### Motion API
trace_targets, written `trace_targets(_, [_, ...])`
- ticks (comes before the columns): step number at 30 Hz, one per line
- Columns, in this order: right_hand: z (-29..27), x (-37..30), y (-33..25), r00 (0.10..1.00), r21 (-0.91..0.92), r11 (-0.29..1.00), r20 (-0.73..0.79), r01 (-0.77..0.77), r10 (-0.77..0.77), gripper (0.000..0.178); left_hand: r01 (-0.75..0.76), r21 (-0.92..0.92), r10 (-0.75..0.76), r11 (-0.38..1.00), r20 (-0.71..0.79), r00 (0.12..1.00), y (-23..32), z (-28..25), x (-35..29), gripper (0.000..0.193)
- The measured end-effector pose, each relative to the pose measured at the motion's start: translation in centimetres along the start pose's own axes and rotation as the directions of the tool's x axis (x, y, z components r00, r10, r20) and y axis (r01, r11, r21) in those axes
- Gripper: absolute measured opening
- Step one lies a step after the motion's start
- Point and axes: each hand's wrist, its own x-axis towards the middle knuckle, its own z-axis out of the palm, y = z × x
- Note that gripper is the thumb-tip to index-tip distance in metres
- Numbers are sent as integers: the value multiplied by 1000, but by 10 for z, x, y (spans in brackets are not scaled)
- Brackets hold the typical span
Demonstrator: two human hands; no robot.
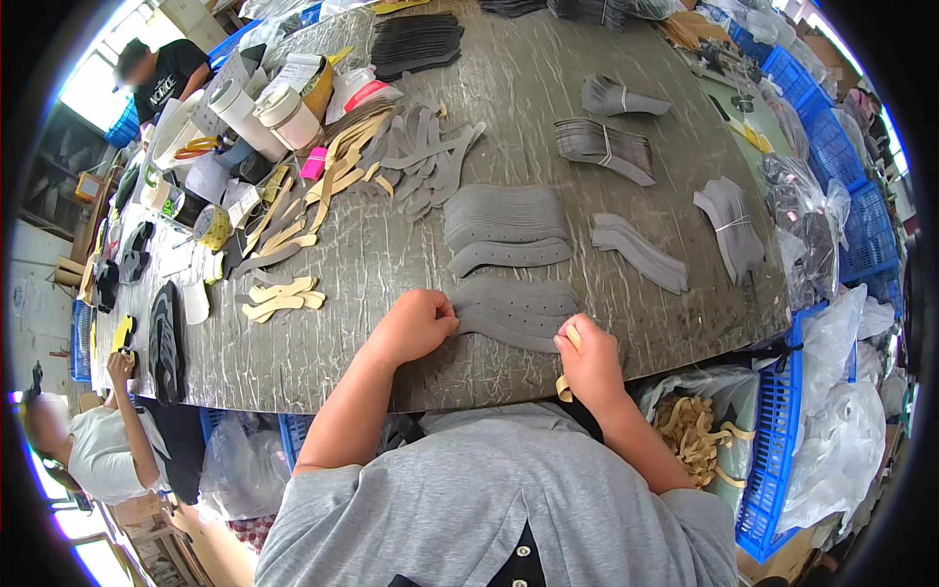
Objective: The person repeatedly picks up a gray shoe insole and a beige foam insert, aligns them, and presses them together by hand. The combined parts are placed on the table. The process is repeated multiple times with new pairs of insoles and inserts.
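A curved grey strip lies nearest to me on the table, below a few overlapping grey strips with small holes. My left hand is closed, its thumb and fingertips pinching the left end of that nearest strip. At the strip's other end my right hand is closed around a narrow cream strip, which shows above the fingers and curls out below the fist. Those right fingertips rest at the grey strip's edge; whether they grip it too is hidden. Just beyond lies a fanned row of similar grey pieces.
Bundled grey pieces lie at the far right, with a loose grey stack nearer. Cream strips, a pink block and white tubs are at left. A blue crate stands by the right edge. Two other people work at left.
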Motion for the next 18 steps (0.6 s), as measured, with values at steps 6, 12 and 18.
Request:
trace_targets(6, [4, 2, 2, 1000, -47, 998, 3, 30, -30, 15, -6, 21, 6, 1000, 2, 1000, 0, 0, 0, 17])
trace_targets(12, [6, 6, 6, 995, -208, 974, 61, 89, -78, 17, -55, 119, 61, 991, -50, 997, 3, 5, -1, 17])
trace_targets(18, [-18, 14, 10, 994, -156, 982, 49, 103, -97, 16, -105, 108, 114, 989, -74, 991, -4, 8, 0, 16])
